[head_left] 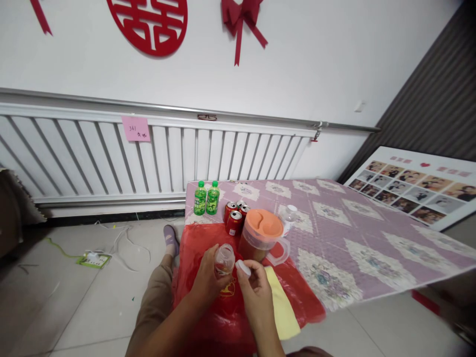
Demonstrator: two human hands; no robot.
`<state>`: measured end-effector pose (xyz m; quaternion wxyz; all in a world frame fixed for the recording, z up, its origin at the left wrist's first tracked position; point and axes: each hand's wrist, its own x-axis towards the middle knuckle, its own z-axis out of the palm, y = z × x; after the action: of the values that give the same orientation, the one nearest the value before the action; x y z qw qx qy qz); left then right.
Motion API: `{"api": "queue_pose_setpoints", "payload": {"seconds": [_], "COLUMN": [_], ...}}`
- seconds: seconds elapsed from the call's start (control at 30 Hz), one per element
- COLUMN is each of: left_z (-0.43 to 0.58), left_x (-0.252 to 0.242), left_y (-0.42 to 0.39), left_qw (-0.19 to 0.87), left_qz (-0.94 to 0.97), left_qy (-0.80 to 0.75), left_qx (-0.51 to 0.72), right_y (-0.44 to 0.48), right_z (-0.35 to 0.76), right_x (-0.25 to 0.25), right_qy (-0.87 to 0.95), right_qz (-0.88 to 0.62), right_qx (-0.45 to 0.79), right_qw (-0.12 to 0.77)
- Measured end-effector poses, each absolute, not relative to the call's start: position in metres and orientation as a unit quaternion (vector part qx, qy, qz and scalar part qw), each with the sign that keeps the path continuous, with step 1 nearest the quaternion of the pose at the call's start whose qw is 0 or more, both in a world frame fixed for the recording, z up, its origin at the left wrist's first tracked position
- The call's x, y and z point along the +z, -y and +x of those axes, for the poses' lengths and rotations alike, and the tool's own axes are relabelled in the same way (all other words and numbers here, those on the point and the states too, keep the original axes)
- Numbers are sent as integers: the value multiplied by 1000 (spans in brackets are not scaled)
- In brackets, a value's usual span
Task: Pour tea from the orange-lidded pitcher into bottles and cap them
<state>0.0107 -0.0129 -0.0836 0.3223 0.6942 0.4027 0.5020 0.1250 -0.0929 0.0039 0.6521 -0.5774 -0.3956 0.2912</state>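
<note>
Wrapped round a clear bottle (pixel 225 257) with its mouth uncovered is my left hand (pixel 208 275). My right hand (pixel 256 287) pinches a white cap (pixel 243 268) just to the right of that bottle, apart from its mouth. Both hands are over a red plastic sheet (pixel 208 238) with a yellow print. Behind them stands a clear pitcher (pixel 253 245) with an orange lid (pixel 264 224) and brownish liquid inside. A yellow cloth (pixel 284 307) lies right of my right hand.
Several red cans (pixel 234 223) and two green bottles (pixel 206 199) stand behind on the patterned tablecloth (pixel 334 263). Another clear bottle (pixel 290 218) is beyond the pitcher. A radiator (pixel 208 153) borders the far side. Cables and a power strip (pixel 93 259) lie on the floor.
</note>
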Motion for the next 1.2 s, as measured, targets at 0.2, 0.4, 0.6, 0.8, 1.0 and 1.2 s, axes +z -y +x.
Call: {"api": "queue_pose_setpoints", "payload": {"seconds": [0.2, 0.4, 0.6, 0.8, 1.0, 1.2], "left_z": [4, -21, -31, -42, -58, -80], "left_x": [-80, -55, -43, -44, -43, -53], "left_y": [19, 53, 77, 76, 73, 12], "left_qw": [307, 186, 140, 143, 145, 181], "left_qz": [697, 754, 785, 771, 780, 730], "left_qy": [-429, -382, -288, -307, -318, -468], "left_qx": [486, 501, 530, 539, 520, 464], "right_y": [96, 104, 109, 110, 107, 106], "right_z": [130, 131, 108, 84, 68, 69], "right_x": [4, 14, 14, -2, -17, -13], "right_qy": [385, 392, 390, 341, 350, 372], "right_qz": [-581, -570, -508, -485, -469, -482], "right_qx": [293, 334, 456, 530, 559, 558], "right_qw": [655, 640, 618, 606, 587, 563]}}
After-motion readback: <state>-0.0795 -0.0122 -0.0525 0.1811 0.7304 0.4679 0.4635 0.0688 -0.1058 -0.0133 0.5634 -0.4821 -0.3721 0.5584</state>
